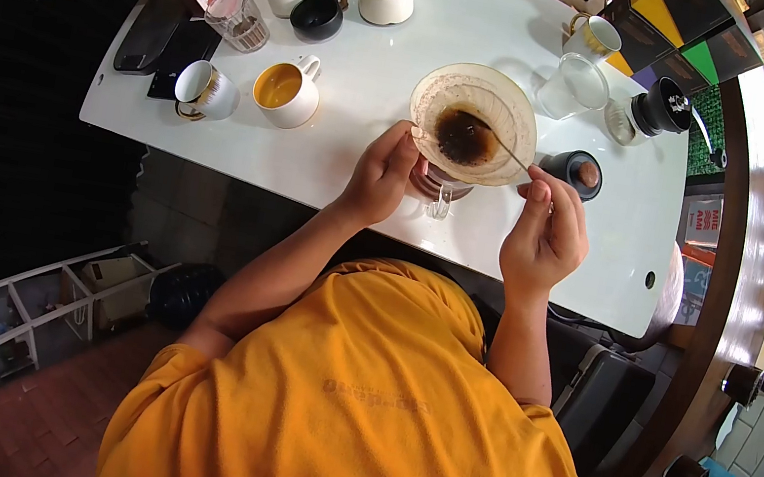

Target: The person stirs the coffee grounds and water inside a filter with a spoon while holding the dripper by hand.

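Note:
A coffee dripper lined with a pale paper filter (498, 102) stands over a glass server (440, 198) near the table's front edge. Dark wet coffee grounds (463, 138) lie in the bottom of the filter. My left hand (382, 177) is closed on the dripper's left rim, thumb and fingers pinching it. Between the thumb and fingers of my right hand (548, 233) is a thin metal stirrer (510, 152), slanting over the right rim. Its lower end dips into the grounds and is hidden there. Most of the server is covered by the dripper.
Right of the dripper are a dark round canister (572, 172), a clear glass (573, 89) and a black hand grinder (662, 108). Leftward stand a white mug with a yellow inside (287, 94) and a patterned mug (206, 91). Several cups crowd the back left, near a black bowl (317, 19).

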The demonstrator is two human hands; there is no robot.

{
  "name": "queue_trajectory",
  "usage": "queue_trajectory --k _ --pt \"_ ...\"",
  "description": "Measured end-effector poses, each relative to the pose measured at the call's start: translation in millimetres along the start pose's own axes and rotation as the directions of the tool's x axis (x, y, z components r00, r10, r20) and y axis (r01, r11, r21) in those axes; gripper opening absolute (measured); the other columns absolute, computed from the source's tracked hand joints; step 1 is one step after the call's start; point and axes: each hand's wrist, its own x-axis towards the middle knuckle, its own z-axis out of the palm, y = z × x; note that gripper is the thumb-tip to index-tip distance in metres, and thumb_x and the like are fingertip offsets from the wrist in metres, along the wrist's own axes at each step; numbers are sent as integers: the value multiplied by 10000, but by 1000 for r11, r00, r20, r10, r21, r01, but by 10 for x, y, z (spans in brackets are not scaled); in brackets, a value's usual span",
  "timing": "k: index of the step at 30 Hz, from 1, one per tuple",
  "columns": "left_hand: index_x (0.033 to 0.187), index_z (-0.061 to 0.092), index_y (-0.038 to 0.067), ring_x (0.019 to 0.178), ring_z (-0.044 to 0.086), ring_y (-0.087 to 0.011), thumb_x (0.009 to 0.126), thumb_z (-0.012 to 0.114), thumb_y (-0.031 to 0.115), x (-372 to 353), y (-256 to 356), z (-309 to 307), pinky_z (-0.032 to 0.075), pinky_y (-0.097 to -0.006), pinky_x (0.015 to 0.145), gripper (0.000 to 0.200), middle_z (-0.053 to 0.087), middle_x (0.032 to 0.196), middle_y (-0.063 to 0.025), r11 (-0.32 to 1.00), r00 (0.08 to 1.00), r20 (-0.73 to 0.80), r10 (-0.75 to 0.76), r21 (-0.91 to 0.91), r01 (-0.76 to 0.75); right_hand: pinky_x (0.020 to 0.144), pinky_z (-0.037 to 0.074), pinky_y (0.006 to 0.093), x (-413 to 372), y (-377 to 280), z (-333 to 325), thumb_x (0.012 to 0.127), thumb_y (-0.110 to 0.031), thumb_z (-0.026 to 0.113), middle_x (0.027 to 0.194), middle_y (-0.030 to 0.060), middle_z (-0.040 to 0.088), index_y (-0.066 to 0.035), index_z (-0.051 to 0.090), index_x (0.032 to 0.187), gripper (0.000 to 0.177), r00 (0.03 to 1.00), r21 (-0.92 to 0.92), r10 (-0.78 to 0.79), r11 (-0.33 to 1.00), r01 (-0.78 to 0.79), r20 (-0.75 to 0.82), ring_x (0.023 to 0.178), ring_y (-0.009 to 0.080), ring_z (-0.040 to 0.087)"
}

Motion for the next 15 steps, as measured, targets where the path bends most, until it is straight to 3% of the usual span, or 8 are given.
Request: queue_trajectory --k 7,9,15 --pt "929 505 43 731 456 -61 1042 347 293 -5 -1 -14 403 -212 697 316 500 774 15 1000 1000 0 -15 -8 15 579 466 263 96 34 1 804 21 689 753 93 647 9 675 870 69 989 -137 -139 980 145 53 638 194 604" --pt "1146 515 9 837 508 -80 1046 324 260 -17 -35 -52 428 -236 789 331 564 927 -8 999 999 36 -31 31 29 578 464 272 91 25 10 792 20 699 744 92 642 6 672 858 72 983 -138 -173 974 180 63 643 208 598" --pt "1175 509 1 899 516 -86 1046 322 253 -25 -62 -85 421 -240 834 339 578 986 -17 998 996 69 -62 13 62 570 459 284 52 5 32 791 20 700 733 102 637 12 662 837 60 987 -127 -120 983 133 105 635 214 588"
